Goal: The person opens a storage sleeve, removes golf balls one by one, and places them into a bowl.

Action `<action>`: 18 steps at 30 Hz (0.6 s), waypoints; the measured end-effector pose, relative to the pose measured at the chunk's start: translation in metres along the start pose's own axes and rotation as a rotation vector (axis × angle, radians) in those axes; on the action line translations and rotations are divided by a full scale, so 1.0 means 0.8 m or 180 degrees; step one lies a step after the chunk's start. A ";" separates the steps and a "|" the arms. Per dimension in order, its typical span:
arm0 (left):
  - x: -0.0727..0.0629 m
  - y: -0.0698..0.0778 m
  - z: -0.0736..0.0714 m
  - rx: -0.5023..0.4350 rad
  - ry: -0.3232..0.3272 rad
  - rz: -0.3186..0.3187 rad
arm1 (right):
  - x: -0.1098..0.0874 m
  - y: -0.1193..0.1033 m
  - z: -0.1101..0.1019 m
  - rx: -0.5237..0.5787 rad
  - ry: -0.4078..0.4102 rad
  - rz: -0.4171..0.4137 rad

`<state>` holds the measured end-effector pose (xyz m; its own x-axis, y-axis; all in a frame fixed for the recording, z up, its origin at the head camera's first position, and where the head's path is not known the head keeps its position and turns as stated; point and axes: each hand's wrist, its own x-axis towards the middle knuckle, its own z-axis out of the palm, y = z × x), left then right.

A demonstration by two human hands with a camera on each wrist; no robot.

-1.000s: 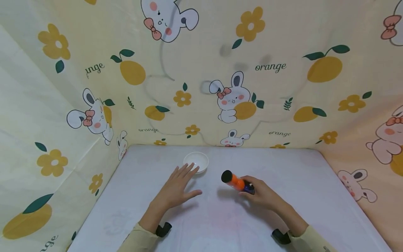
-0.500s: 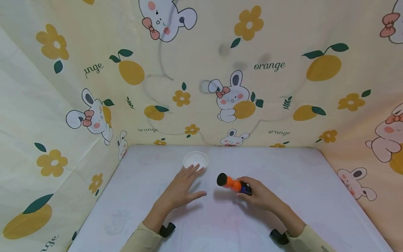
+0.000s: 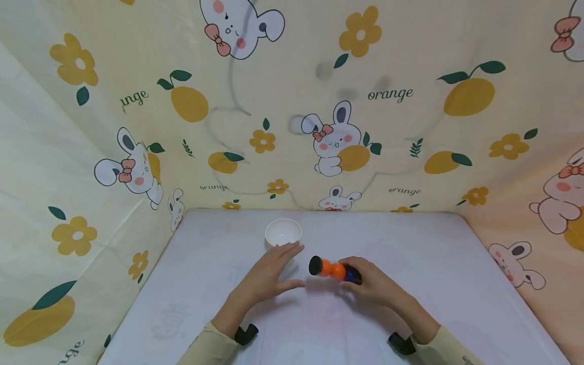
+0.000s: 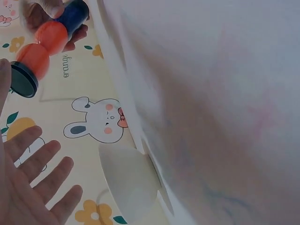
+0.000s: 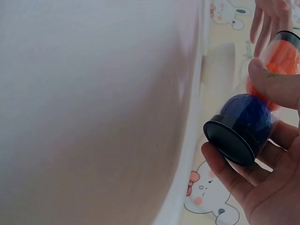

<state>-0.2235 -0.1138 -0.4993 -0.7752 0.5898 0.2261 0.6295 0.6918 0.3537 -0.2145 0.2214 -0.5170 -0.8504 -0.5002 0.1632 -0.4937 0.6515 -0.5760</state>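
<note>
Over the white, cloth-covered tabletop (image 3: 196, 276), the left hand (image 3: 271, 274), fingers spread and holding nothing, has drawn nearer the right hand (image 3: 373, 285), which grips the blue end of a bulbous, black-capped, orange-and-blue plastic-looking container (image 3: 337, 271). The container's orange end now points leftward between the hands, seemingly within easy reach of the left, while the round white bowl (image 3: 283, 231) stands just beyond the left fingers.

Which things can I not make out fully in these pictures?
Head view: near edge of white bowl, partly behind left hand.
Head view: part of orange-and-blue object, behind right hand.
Left wrist view: part of left hand, beyond left edge.
Right wrist view: object's orange end, partly cut by right edge.
</note>
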 end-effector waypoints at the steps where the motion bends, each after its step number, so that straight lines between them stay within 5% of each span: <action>1: 0.001 0.001 0.000 -0.0021 -0.0010 0.0006 | 0.000 -0.001 0.001 -0.0008 -0.0005 0.0006; 18: 0.005 0.019 0.002 -0.0350 0.0208 0.0055 | 0.002 -0.015 0.006 0.0057 0.0004 0.0024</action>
<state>-0.2168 -0.1002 -0.4947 -0.7684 0.5703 0.2904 0.6360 0.6298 0.4460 -0.2091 0.2106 -0.5136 -0.8544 -0.4945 0.1596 -0.4838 0.6449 -0.5916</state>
